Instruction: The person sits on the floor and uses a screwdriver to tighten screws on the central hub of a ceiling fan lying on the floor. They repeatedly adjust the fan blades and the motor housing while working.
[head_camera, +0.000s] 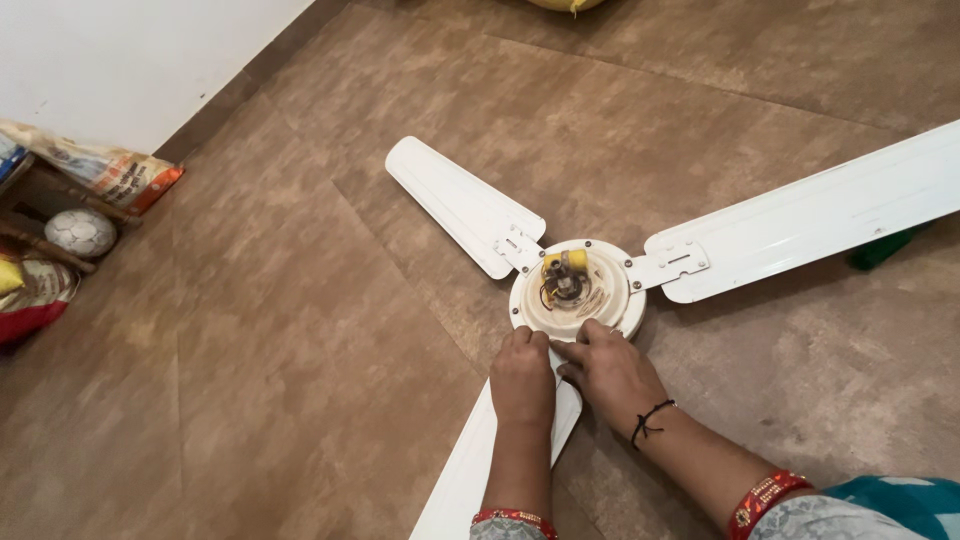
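- Ceiling fan (577, 290), cream-white, lies on the brown tiled floor (250, 380) with its motor hub facing up; a yellow part and some wiring sit at the middle of the hub.
- My left hand (522, 378) rests knuckles-up at the near rim of the hub, fingers curled down over the root of the near blade (470, 470); I cannot tell whether they grip anything, since the fingertips are hidden under the hand.
- My right hand (608, 368) lies just beside the left, touching the same rim, fingers bent and pressed at the joint where the blade meets the hub; what the fingertips pinch, if anything, is too small to make out.
- The near blade's mounting bracket is covered by both hands, and the blade itself runs off the bottom edge.
- The right blade (810, 215) is cut off at the right edge; the left blade (455, 200) shows whole, its bracket screwed to the hub.
- A green object (880, 250) peeks from under the right blade, mostly hidden.
- By the wall at left sit a ball (80, 232) and printed sacks (115, 175), partly cut off.
- A yellowish thing (565, 4) at the top edge is barely in view.
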